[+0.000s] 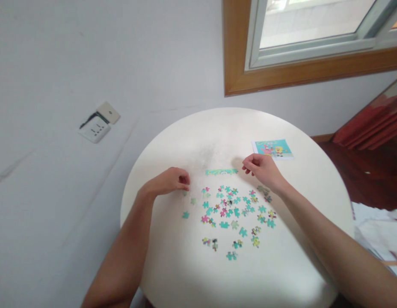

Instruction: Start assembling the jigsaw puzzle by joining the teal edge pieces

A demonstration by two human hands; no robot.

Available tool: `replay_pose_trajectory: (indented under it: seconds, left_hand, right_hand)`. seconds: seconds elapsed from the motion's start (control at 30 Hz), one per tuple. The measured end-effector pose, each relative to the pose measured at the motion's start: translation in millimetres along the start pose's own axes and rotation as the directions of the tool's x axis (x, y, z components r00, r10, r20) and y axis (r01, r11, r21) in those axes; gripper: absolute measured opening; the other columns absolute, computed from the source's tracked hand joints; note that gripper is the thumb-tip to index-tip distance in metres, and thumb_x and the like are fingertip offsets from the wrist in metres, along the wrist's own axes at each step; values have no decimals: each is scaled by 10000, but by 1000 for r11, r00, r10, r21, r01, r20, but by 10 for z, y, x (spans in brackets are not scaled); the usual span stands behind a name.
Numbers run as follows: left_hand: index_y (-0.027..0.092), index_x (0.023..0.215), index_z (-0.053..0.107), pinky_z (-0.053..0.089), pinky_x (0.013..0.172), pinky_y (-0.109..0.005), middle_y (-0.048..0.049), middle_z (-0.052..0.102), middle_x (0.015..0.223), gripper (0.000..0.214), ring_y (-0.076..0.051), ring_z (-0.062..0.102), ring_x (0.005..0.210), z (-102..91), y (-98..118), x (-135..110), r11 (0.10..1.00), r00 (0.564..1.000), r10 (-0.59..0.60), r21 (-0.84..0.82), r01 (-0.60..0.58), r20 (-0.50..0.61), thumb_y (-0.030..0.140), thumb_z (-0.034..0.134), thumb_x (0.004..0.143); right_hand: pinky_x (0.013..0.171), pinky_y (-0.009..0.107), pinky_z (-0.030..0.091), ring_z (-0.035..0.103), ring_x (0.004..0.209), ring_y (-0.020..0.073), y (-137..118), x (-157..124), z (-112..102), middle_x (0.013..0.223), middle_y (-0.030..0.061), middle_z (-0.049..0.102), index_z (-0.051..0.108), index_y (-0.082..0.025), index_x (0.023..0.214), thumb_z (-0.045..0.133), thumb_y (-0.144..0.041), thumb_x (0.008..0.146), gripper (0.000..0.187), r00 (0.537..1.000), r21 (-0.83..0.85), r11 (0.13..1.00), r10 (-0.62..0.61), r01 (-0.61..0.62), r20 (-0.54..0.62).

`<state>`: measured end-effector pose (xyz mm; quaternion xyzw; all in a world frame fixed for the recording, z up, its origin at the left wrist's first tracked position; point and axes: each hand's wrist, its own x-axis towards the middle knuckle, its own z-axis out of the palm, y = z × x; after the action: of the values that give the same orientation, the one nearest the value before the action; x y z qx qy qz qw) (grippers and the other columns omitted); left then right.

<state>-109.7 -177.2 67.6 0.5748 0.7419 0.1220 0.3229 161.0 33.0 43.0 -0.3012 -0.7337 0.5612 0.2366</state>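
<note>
My left hand (175, 179) is at the left of the round table, its thumb and fingers curled close together. Whatever may be between them is too small to make out. Just below the thumb lies a pale puzzle piece (185, 193). My right hand (260, 167) hovers over the table with loosely bent fingers apart, and nothing shows in them. Beside its fingertips lies a joined strip of puzzle pieces (221, 172). Many loose puzzle pieces (237, 212), turquoise, pink and yellow, are spread below both hands; a turquoise piece (185, 215) sits apart at left.
A cartoon picture card (275, 149) lies behind my right hand on the white round table (192, 273). The wall with a socket (95, 129) stands at left, and a wood-framed window (235, 79) is behind. White papers (374, 226) are beyond the right edge.
</note>
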Motion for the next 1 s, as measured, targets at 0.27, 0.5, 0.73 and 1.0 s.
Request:
replay_pose_trajectory:
  seconds: [0.27,0.5,0.73,1.0]
  left_hand:
    - [182,857,729,452,734,-248,-38,676,884,134,-141,610,784,228,389,106,954,937,297,21,-298,-186,262,627,891]
    - [210,926,749,450,817,-282,-38,702,938,100,-183,635,898,563,640,180,905,914,398,200,-376,-80,270,698,863]
    - [215,916,739,447,823,-272,-27,694,937,77,-177,631,901,617,638,205,896,908,414,206,-392,-71,233,709,847]
    - [191,879,695,436,808,-271,-29,676,905,46,-174,618,883,602,666,192,894,900,432,162,-418,-61,163,680,846]
  right_hand:
    - [517,281,444,608,578,148,23,30,-67,713,75,701,615,-175,724,588,-322,810,173,999,-44,999,12,-14,-42]
    - [502,270,433,610,569,146,94,68,-100,705,72,700,621,-168,727,582,-320,803,175,996,-70,997,10,-17,-88]
    - [535,288,447,618,568,158,87,63,-95,705,78,705,623,-168,724,580,-312,810,174,996,-94,996,0,-8,-84]
    - [541,287,461,611,559,154,125,76,-93,683,71,698,622,-170,709,585,-294,804,161,997,-86,996,-7,0,-76]
